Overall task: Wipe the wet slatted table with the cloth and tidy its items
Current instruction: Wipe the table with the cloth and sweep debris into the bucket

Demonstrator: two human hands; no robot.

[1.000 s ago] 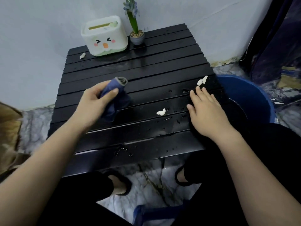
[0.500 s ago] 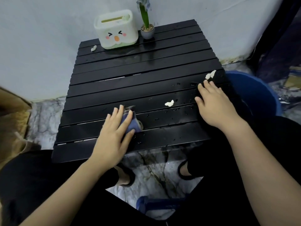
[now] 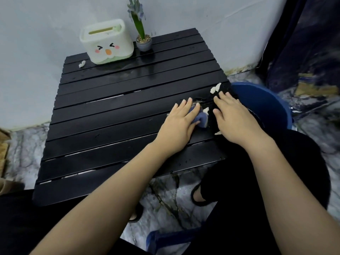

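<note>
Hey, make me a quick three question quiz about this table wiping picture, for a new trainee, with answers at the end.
1. True or false: the left hand presses the blue cloth flat on the slatted table.
2. What stands beside the tissue box at the far edge? A) a cup B) a small potted plant C) a bottle
3. Where is the blue bucket?

Key: 1 true. 2 B. 3 on the floor off the table's right side, beyond the right hand.
</note>
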